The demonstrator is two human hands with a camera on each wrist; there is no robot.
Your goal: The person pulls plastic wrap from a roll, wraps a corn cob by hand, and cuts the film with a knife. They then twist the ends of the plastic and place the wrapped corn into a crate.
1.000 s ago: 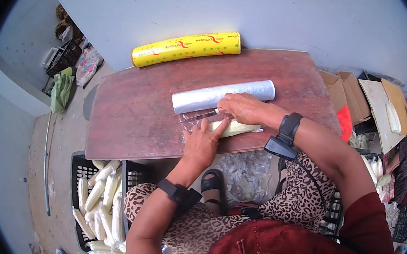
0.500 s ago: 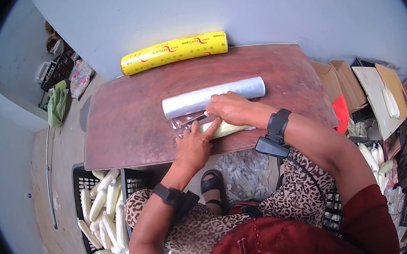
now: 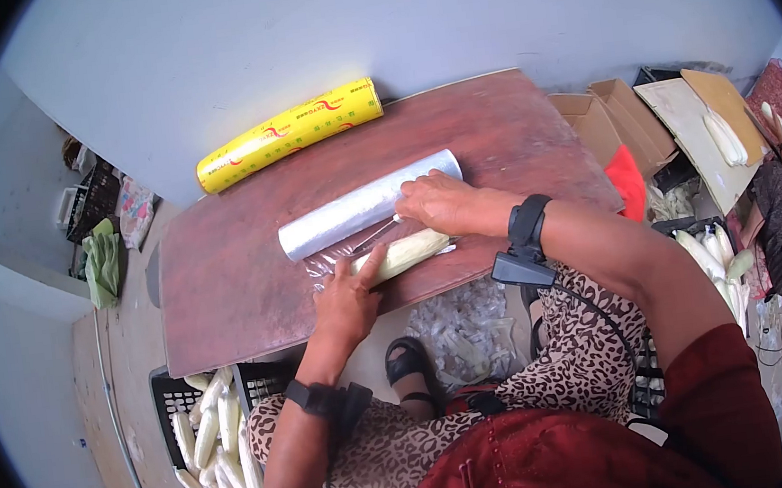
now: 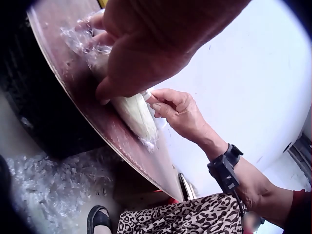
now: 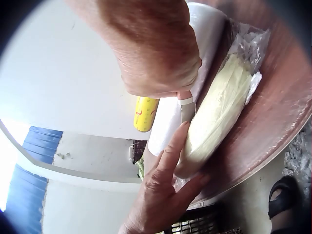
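A pale ear of corn (image 3: pixel 411 253) in husk, with clear film (image 5: pixel 251 46) about it, lies along the table's front edge. At its left end my left hand (image 3: pixel 348 304) holds it, thumb on the near side and index finger on the far side; the other fingertips are on the crumpled film in the left wrist view. My right hand (image 3: pixel 434 201) grips the pale handle of a knife (image 5: pixel 186 111), whose blade lies between the corn and a roll of cling film (image 3: pixel 359 207). That roll stretches across the table just beyond both hands.
A yellow printed roll (image 3: pixel 289 136) lies at the table's back edge by the wall. Below left is a black crate (image 3: pixel 169 401) full of wrapped corn. Cardboard boxes (image 3: pixel 621 124) and more corn (image 3: pixel 702 254) are at the right. Plastic scraps (image 3: pixel 467 331) cover the floor under the table.
The head view has turned, so the table and rolls appear tilted and further left. My left hand has drawn back toward the corn's left end, uncovering more of it. The knife is still in my right hand.
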